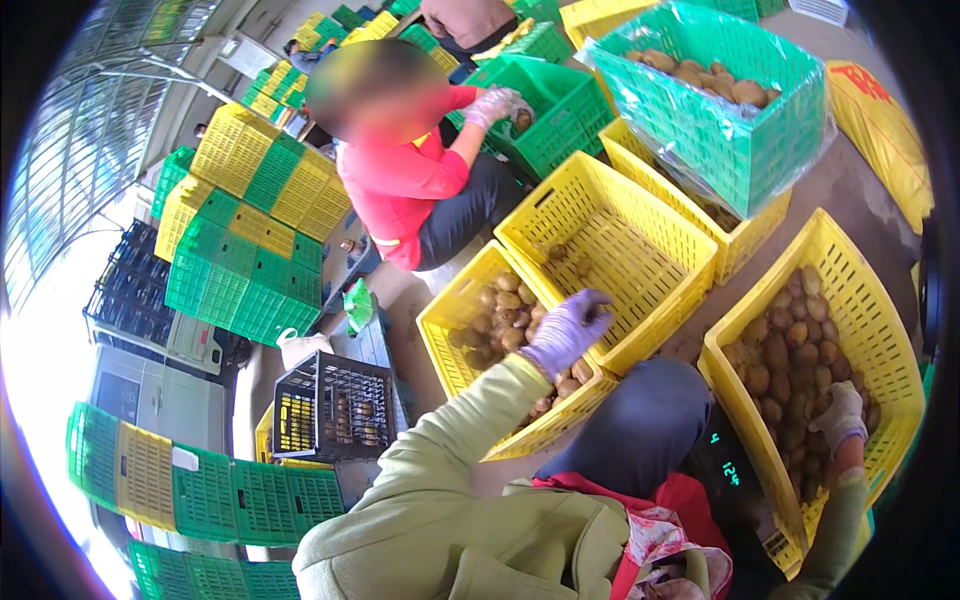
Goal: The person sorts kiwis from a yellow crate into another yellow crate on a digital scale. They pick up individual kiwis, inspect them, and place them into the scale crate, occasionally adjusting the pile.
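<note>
My left hand (568,330), in a purple glove, is above the shared edge of two yellow plastic crates, its fingers curled; whether something is inside them cannot be made out. Under that arm, one yellow crate (450,375) contains many brown kiwifruit (504,315). The yellow crate beyond it (645,247) has a few kiwifruit (559,252) on its slatted floor. To the right, my right hand (840,412), in a pale glove, reaches down onto the kiwifruit (799,352) in another yellow crate (862,300). Its fingertips are partly hidden among the fruit.
A lit digital display (724,457) is beside my knee. Ahead stands a green crate (780,150) lined with clear plastic, kiwifruit inside. A person in red (397,195) handles fruit over another green crate (570,120). A black crate (330,405) and stacked crates (247,262) are at left.
</note>
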Action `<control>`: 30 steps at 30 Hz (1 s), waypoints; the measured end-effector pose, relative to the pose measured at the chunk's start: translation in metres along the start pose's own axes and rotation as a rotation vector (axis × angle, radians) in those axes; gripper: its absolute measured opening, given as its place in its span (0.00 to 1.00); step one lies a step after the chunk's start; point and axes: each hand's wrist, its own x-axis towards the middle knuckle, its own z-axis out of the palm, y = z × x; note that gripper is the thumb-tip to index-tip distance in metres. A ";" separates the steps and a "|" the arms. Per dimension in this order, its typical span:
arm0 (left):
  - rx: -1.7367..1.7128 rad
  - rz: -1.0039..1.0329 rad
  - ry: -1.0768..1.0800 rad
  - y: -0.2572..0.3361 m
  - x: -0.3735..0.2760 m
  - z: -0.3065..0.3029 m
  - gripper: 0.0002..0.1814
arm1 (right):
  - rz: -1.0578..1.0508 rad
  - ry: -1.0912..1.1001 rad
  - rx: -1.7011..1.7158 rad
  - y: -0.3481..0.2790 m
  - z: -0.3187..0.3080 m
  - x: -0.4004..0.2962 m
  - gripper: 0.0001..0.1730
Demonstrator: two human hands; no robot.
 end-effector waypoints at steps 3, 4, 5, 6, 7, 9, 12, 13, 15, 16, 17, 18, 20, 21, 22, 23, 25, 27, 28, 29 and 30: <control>-0.011 0.202 -0.064 0.042 0.007 0.034 0.18 | -0.077 0.175 0.255 0.017 -0.009 -0.019 0.43; -0.012 0.260 -0.093 0.072 0.002 0.037 0.19 | -0.095 0.178 0.346 0.012 -0.021 -0.029 0.42; -0.103 0.333 -0.067 0.090 -0.003 0.048 0.21 | -0.114 0.182 0.432 0.007 -0.033 -0.041 0.41; -0.074 0.433 -0.101 0.106 -0.003 0.056 0.22 | -0.124 0.196 0.505 0.008 -0.039 -0.048 0.41; -0.139 0.485 -0.121 0.123 -0.008 0.059 0.23 | -0.140 0.202 0.578 0.001 -0.051 -0.058 0.41; -0.025 0.597 -0.178 0.137 -0.007 0.082 0.24 | -0.061 0.209 0.616 0.000 -0.066 -0.072 0.41; 0.225 0.601 -0.391 0.148 -0.029 0.091 0.26 | -0.118 0.277 0.719 0.005 -0.058 -0.078 0.41; 0.256 0.630 -0.388 0.149 -0.032 0.093 0.26 | -0.114 0.259 0.749 0.002 -0.061 -0.084 0.40; 0.319 0.689 -0.380 0.152 -0.038 0.095 0.27 | -0.123 0.251 0.815 0.004 -0.059 -0.090 0.39; 0.334 0.693 -0.381 0.151 -0.038 0.097 0.26 | -0.130 0.263 0.852 0.009 -0.051 -0.090 0.39; 0.327 0.686 -0.381 0.148 -0.038 0.097 0.25 | -0.138 0.274 0.889 0.013 -0.044 -0.089 0.38; 0.316 0.676 -0.385 0.148 -0.039 0.096 0.25 | -0.152 0.270 0.924 0.012 -0.043 -0.092 0.38; 0.330 0.658 -0.401 0.149 -0.042 0.094 0.24 | -0.179 0.260 0.995 0.008 -0.040 -0.100 0.37; 0.351 0.652 -0.414 0.152 -0.043 0.094 0.24 | -0.182 0.245 1.049 0.008 -0.041 -0.103 0.36; 0.372 0.647 -0.430 0.156 -0.043 0.093 0.23 | -0.183 0.230 1.104 0.008 -0.042 -0.107 0.35; 0.393 0.637 -0.412 0.156 -0.041 0.087 0.23 | -0.181 0.219 1.160 0.007 -0.042 -0.111 0.35; 0.380 0.645 -0.450 0.168 -0.047 0.081 0.23 | -0.159 0.291 0.980 0.008 -0.051 -0.129 0.32; 0.326 0.773 -0.300 0.147 -0.032 0.097 0.23 | -0.168 0.291 1.030 -0.006 -0.064 -0.136 0.29; 0.317 0.717 -0.341 0.156 -0.032 0.094 0.24 | -0.144 0.279 1.063 0.000 -0.064 -0.141 0.28; 0.332 0.678 -0.310 0.144 -0.030 0.100 0.24 | -0.178 0.316 1.020 -0.023 -0.078 -0.159 0.28; 0.322 0.621 -0.334 0.141 -0.027 0.105 0.25 | -0.121 0.369 0.773 -0.037 -0.089 -0.169 0.28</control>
